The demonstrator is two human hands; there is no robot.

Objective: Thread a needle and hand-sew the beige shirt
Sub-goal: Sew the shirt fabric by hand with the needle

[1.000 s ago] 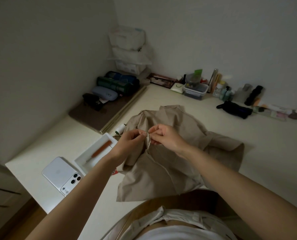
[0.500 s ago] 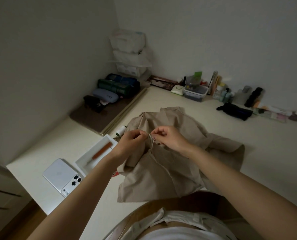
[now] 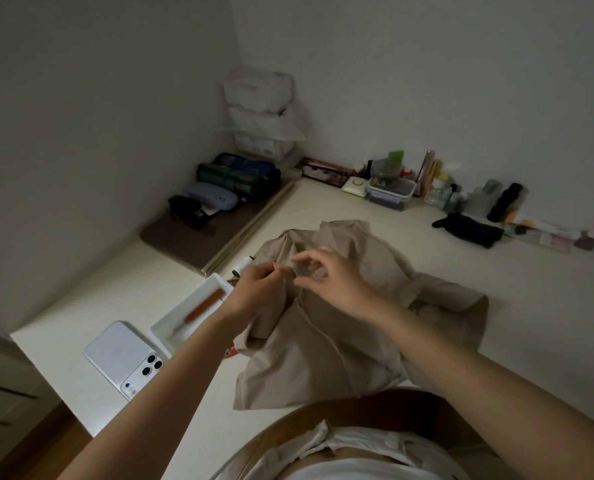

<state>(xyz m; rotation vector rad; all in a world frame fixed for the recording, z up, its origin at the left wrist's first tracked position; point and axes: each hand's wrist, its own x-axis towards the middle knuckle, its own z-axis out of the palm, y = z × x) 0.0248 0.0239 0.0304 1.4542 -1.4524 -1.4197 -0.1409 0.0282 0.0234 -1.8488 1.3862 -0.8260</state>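
Observation:
The beige shirt [image 3: 323,341] lies crumpled on the white desk [image 3: 496,289] in front of me. My left hand [image 3: 257,292] pinches a fold of the shirt's edge between thumb and fingertips and lifts it slightly. My right hand [image 3: 333,278] hovers just right of that fold, thumb and forefinger apart, the other fingers loosely curved, with nothing seen in it. The needle and thread are too small to make out in the dim light. A white thread spool [image 3: 243,264] lies just beyond my left hand.
A white tray [image 3: 184,317] holding an orange-handled tool [image 3: 205,305] sits left of the shirt, with a white phone [image 3: 124,358] nearer the desk edge. Pouches and a glasses case [image 3: 212,195] lie at the back left. Bottles and a plastic box [image 3: 390,192] line the far wall.
My right hand has let go of the fold and opened its fingers. My left hand keeps its pinch on the fabric in about the same place.

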